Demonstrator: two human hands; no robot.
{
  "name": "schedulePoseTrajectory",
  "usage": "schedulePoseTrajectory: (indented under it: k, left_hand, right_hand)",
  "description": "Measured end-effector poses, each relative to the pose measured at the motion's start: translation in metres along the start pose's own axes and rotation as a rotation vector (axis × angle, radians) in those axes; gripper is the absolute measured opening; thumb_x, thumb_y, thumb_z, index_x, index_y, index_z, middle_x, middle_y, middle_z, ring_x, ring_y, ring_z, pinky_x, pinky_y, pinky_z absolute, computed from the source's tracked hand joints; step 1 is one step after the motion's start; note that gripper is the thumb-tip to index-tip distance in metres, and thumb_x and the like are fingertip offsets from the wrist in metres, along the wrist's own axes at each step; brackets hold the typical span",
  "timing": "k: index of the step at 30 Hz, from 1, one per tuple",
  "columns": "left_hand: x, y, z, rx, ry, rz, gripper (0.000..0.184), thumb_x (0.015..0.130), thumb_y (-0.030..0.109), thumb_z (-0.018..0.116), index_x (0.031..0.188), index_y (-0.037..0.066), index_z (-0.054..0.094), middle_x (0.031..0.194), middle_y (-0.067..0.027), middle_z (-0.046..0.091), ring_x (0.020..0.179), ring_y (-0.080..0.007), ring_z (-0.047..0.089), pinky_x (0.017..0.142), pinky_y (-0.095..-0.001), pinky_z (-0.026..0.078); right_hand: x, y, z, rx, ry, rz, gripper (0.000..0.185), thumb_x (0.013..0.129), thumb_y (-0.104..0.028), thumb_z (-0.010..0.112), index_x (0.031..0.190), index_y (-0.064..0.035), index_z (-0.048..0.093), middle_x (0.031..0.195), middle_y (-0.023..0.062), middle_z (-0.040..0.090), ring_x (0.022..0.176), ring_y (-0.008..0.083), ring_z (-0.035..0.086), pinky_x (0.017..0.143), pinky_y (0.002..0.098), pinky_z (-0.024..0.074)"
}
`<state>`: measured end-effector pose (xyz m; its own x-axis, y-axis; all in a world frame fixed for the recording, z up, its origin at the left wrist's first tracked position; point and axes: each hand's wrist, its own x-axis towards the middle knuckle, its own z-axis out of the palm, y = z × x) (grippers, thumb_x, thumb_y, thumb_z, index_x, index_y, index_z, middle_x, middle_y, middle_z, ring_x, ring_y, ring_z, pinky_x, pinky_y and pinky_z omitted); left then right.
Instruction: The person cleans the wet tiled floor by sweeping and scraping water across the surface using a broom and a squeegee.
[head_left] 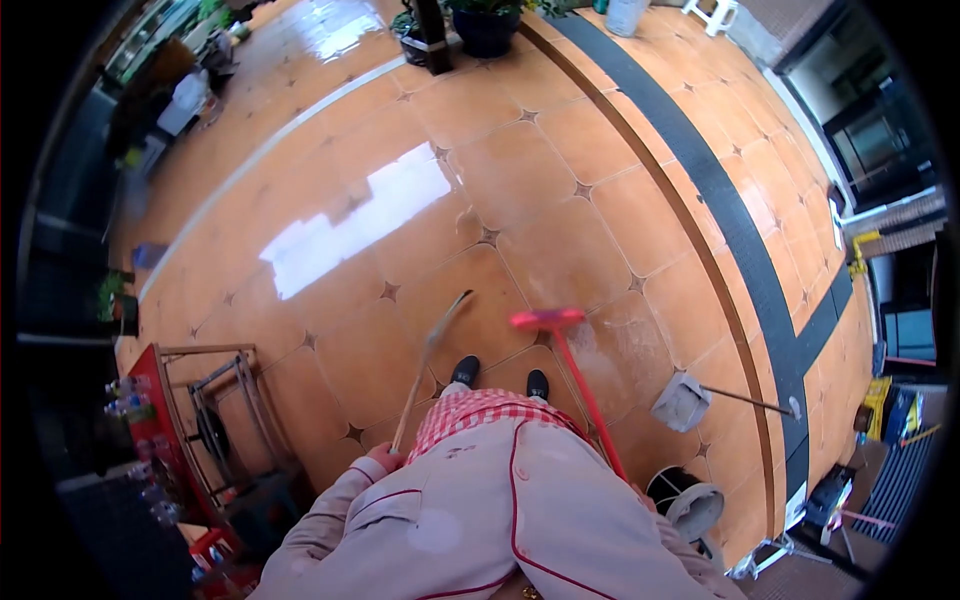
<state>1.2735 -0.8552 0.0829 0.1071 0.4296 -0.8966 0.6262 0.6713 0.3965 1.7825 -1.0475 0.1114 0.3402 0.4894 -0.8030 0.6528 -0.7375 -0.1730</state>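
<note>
My left hand is closed round the lower end of a long, thin stick. Its far part is greyish with a dark tip, close above the tiled floor. On the other side, a long-handled red floor brush reaches from my right side to the wet tiles, its pinkish-red head blurred. Only a sliver of my right hand shows at the handle's near end; the sleeve and jacket hide the rest. Whitish smears lie on the tiles beside the brush head. My dark shoes stand between the two tools.
A grey long-handled dustpan and a black bucket stand at right. Beyond them runs a raised brown edge with a dark strip. At left are a metal-framed stand and a red table. Potted plants stand ahead.
</note>
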Motion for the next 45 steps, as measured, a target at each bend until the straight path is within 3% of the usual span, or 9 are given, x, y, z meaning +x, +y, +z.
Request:
schedulePoseTrajectory:
  k: [4,18,21,22,23,26,34,40,45]
  left_hand:
    - [0.027,-0.036,0.059,0.217,0.212,0.039,0.046,0.058,0.032,0.059,0.094,0.005,0.05,0.084,-0.0157,0.054,0.079,-0.0284,0.051,0.07,-0.0331,0.04]
    - [0.003,0.049,0.116,0.117,0.534,-0.055,0.043,0.059,0.026,0.057,0.094,0.003,0.048,0.085,-0.0167,0.053,0.078,-0.0284,0.052,0.069,-0.0313,0.041]
    - [-0.01,0.05,0.115,-0.001,0.522,-0.092,0.043,0.058,0.024,0.057,0.094,0.003,0.048,0.083,-0.0175,0.053,0.075,-0.028,0.052,0.067,-0.0315,0.041]
    - [-0.007,0.035,0.118,0.037,0.52,-0.065,0.044,0.057,0.025,0.057,0.094,0.003,0.048,0.082,-0.0176,0.053,0.074,-0.0279,0.052,0.066,-0.0318,0.041]
    - [-0.004,0.018,0.12,0.077,0.519,-0.039,0.044,0.057,0.025,0.058,0.094,0.003,0.047,0.081,-0.0176,0.053,0.073,-0.0279,0.052,0.065,-0.0321,0.041]
    - [0.017,-0.045,0.147,0.006,0.477,-0.06,0.045,0.056,0.027,0.059,0.093,0.004,0.048,0.082,-0.0175,0.053,0.074,-0.0287,0.052,0.065,-0.0323,0.041]
    - [0.064,-0.029,0.154,0.065,0.351,-0.048,0.043,0.056,0.03,0.06,0.088,0.004,0.051,0.078,-0.0177,0.054,0.075,-0.0299,0.052,0.066,-0.0329,0.041]
    - [0.053,0.062,0.091,-0.572,0.271,-0.311,0.02,0.071,0.02,0.048,0.063,0.002,0.049,0.045,-0.0096,0.044,0.035,-0.0192,0.042,0.033,-0.0295,0.033]
    - [0.059,0.085,0.085,-0.512,0.37,-0.407,0.021,0.071,0.019,0.046,0.058,0.003,0.046,0.044,-0.009,0.043,0.034,-0.0188,0.041,0.032,-0.031,0.031]
  right_hand:
    - [0.032,0.034,-0.014,-0.142,-0.156,0.047,0.032,0.069,-0.037,0.044,0.094,-0.0162,0.04,0.084,0.0201,0.052,0.078,0.0352,0.049,0.068,0.041,0.0393]
    - [0.234,-0.188,-0.078,-0.365,0.092,-0.392,0.028,0.07,-0.027,0.048,0.088,-0.006,0.051,0.082,0.0195,0.052,0.076,0.0334,0.05,0.064,0.0382,0.0412]
    - [0.209,-0.126,-0.083,-0.516,0.139,-0.338,0.033,0.073,-0.037,0.037,0.083,-0.0099,0.054,0.081,0.015,0.053,0.075,0.0299,0.051,0.064,0.0379,0.0413]
    - [0.187,-0.113,-0.092,-0.131,0.058,-0.303,0.034,0.074,-0.037,0.035,0.085,-0.0099,0.053,0.079,0.0139,0.054,0.075,0.0295,0.051,0.064,0.0384,0.0412]
    - [0.13,-0.108,-0.116,-0.58,0.066,-0.419,0.028,0.073,-0.033,0.041,0.087,-0.0115,0.053,0.075,0.0142,0.054,0.071,0.0287,0.053,0.062,0.0369,0.0417]
    - [0.16,0.036,-0.063,-0.068,-0.027,-0.307,0.029,0.068,-0.028,0.052,0.086,-0.006,0.054,0.074,0.0152,0.055,0.068,0.0257,0.053,0.062,0.0322,0.0416]
    - [0.171,-0.021,-0.058,-0.203,-0.089,-0.244,0.037,0.07,-0.035,0.046,0.089,-0.0049,0.054,0.081,0.0159,0.055,0.077,0.0259,0.052,0.065,0.0344,0.0402]
    - [0.205,-0.208,-0.068,-0.307,0.09,-0.411,0.037,0.07,-0.036,0.044,0.085,-0.0036,0.054,0.075,0.0182,0.054,0.071,0.0301,0.053,0.061,0.0357,0.0405]
    - [0.212,-0.174,-0.085,-0.138,0.094,-0.559,0.031,0.07,-0.031,0.046,0.085,-0.0039,0.054,0.068,0.0157,0.054,0.061,0.0279,0.053,0.056,0.0363,0.0399]
